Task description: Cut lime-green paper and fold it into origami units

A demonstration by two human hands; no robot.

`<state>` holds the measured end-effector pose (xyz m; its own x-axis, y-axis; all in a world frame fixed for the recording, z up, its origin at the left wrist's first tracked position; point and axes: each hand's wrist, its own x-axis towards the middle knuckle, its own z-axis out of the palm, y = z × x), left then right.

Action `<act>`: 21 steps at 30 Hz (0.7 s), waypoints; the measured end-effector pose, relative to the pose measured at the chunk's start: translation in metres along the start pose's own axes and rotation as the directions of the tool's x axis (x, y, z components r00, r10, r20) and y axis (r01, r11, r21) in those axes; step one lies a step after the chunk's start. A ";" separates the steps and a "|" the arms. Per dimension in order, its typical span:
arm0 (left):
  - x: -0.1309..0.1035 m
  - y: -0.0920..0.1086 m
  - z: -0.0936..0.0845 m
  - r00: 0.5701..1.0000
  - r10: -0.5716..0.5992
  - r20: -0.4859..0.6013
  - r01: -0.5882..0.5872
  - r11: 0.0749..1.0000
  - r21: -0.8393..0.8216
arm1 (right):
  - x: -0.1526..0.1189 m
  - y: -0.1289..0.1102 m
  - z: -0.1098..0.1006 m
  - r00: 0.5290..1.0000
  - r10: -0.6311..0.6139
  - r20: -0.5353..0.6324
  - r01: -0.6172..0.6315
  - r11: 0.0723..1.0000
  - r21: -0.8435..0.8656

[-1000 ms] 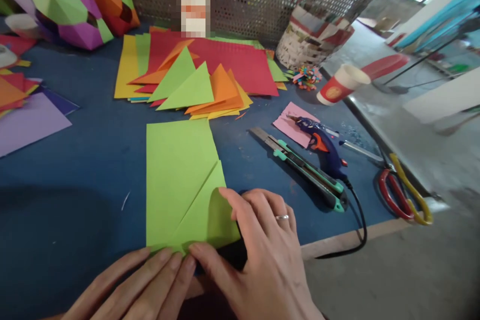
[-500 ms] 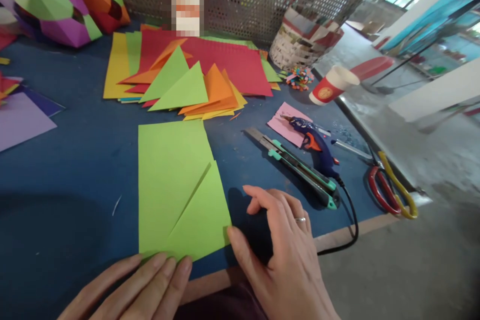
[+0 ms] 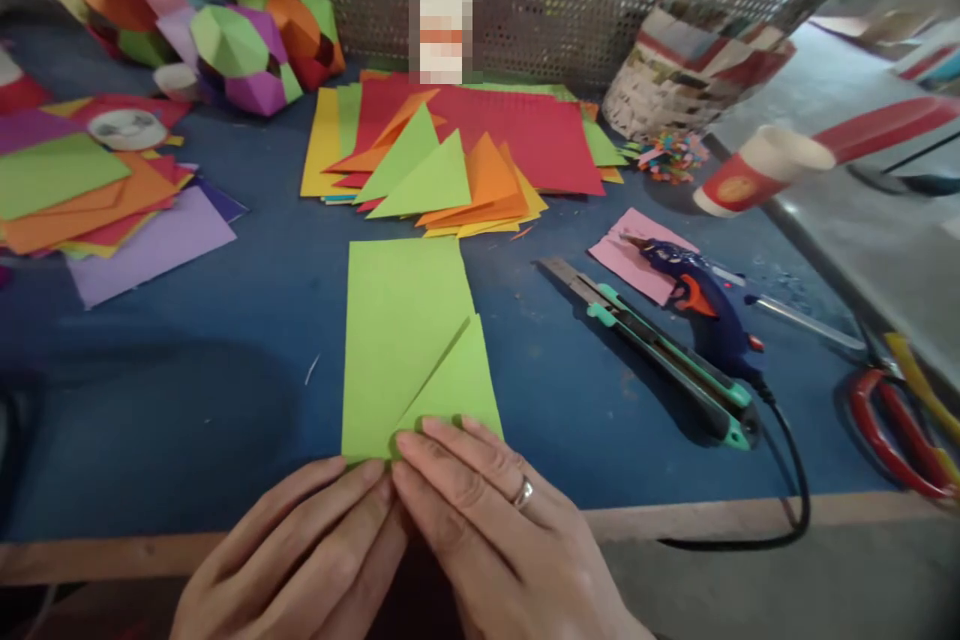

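A sheet of green paper (image 3: pixel 401 330) lies on the blue tabletop right in front of me. Its lower right corner is folded over into a slanting flap (image 3: pixel 465 375), whose edge stands slightly off the sheet. My left hand (image 3: pixel 315 545) grips the near edge, fingers close together and thumb out of sight. Beside it, touching its fingertips, my right hand (image 3: pixel 495 520) with a ring presses the base of the flap; its thumb is hidden too. To the right rests a box cutter (image 3: pixel 645 345) with its blade out.
Beyond the cutter are a glue gun (image 3: pixel 701 295) on pink paper (image 3: pixel 626 230), scissors (image 3: pixel 896 430) and a paper cup (image 3: pixel 750 175). Coloured sheets and folded triangles (image 3: pixel 427 175) lie ahead. More paper (image 3: pixel 165 245) and faceted paper shapes (image 3: pixel 240 55) are at left.
My right hand has moved left from beside the sheet's right edge onto the folded flap, next to my left hand. The view has turned left, showing more of the paper stack there.
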<state>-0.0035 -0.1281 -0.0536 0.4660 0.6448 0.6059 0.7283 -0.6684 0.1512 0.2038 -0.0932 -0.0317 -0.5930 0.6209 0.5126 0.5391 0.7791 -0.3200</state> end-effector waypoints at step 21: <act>-0.025 -0.011 -0.019 0.999 0.008 0.053 -0.012 0.997 0.081 | -0.001 -0.002 0.008 1.000 0.009 0.018 -0.008 0.998 -0.058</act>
<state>-0.0327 -0.1436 -0.0555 0.4978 0.6584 0.5645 0.7610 -0.6438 0.0798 0.1986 -0.0947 -0.0382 -0.5987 0.6297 0.4949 0.5777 0.7675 -0.2777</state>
